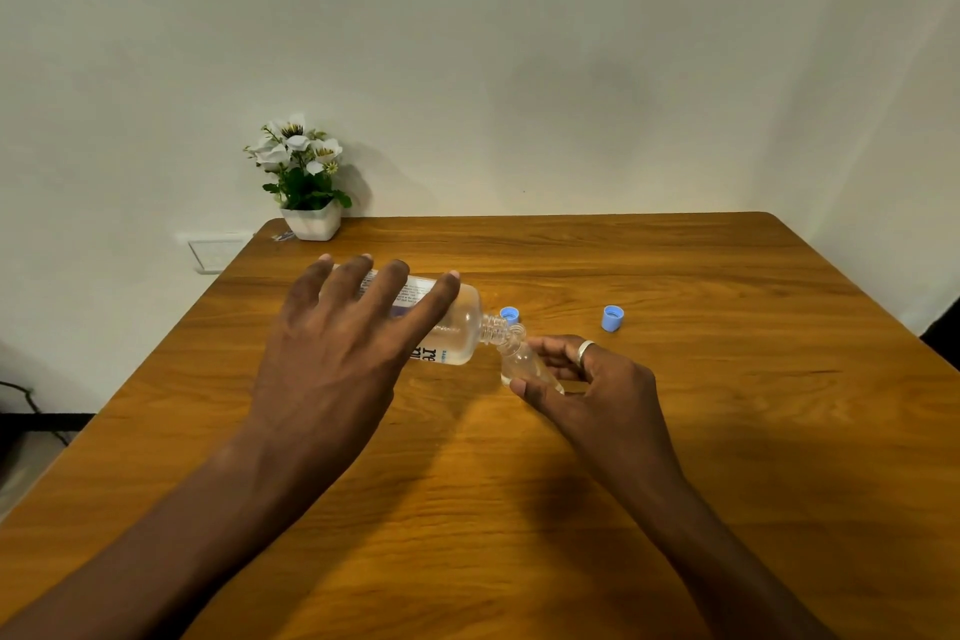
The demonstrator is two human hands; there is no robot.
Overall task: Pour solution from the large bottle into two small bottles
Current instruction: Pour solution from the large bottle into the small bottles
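Observation:
My left hand (337, 343) grips the large clear bottle (457, 322) from above and holds it tipped almost flat, neck pointing right. Its open mouth meets the mouth of a small clear bottle (524, 364), which leans towards it. My right hand (587, 379), with a ring on one finger, holds that small bottle between thumb and fingers. A little clear liquid shows inside the small bottle. Two blue caps lie on the wooden table (675, 457): one (510, 314) just behind the bottle necks, the other (613, 318) further right. No second small bottle is visible.
A white pot of white flowers (306, 182) stands at the table's far left corner, against the pale wall. A wall socket (215, 252) sits low to the left of the table. Dark cables lie on the floor at far left.

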